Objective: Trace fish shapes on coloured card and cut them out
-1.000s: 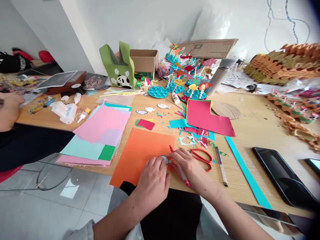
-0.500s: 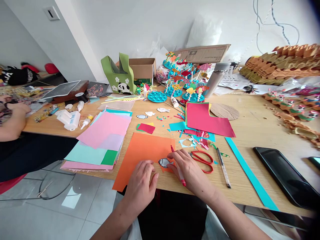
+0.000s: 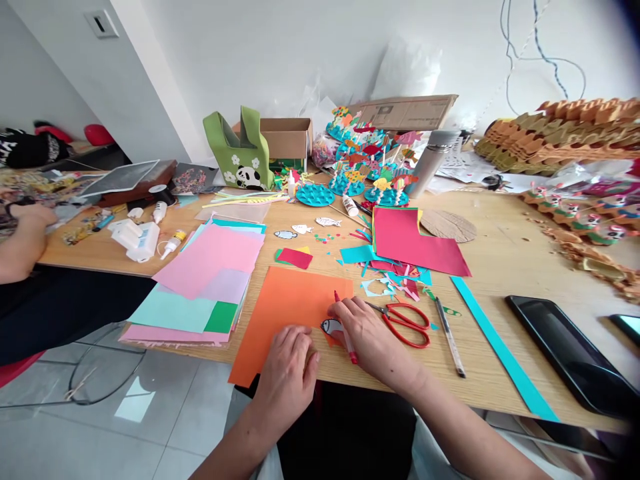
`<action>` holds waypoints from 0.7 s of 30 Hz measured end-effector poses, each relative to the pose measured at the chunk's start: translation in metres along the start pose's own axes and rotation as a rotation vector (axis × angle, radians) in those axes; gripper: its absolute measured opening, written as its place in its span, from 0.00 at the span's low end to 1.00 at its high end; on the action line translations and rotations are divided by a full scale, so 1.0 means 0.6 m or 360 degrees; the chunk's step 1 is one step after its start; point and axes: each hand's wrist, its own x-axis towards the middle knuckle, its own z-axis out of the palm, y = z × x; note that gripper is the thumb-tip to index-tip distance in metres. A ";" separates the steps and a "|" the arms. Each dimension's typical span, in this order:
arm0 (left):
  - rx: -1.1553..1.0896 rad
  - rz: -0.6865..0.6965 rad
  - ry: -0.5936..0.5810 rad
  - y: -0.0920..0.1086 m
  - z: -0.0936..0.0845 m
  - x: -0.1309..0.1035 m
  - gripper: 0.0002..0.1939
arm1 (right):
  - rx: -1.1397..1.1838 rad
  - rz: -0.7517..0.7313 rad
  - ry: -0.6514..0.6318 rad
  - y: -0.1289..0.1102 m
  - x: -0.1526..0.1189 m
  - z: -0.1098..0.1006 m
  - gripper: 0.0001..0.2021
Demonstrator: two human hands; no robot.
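The left hand (image 3: 289, 370) has just come off the small white paper fish with dark outlines (image 3: 329, 327) and rests, fingers loosely bent and apparently gripping nothing, at five o'clock on the flat orange paper sheet (image 3: 280, 310). The fish, at the sheet's four o'clock, is thus left to the right hand (image 3: 359, 330), which grasps a slim red pen (image 3: 351, 349) and now hides the fish's tail; whether its fingertips press the fish is hard to tell.
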 end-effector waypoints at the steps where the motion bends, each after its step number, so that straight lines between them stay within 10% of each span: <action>1: -0.0006 0.0000 0.0000 0.000 0.000 0.000 0.05 | -0.0011 -0.0005 -0.0020 0.000 0.002 -0.001 0.13; 21: 0.0015 -0.0019 0.0013 0.002 0.000 -0.001 0.03 | 0.0167 0.0085 -0.0099 -0.010 0.015 -0.002 0.18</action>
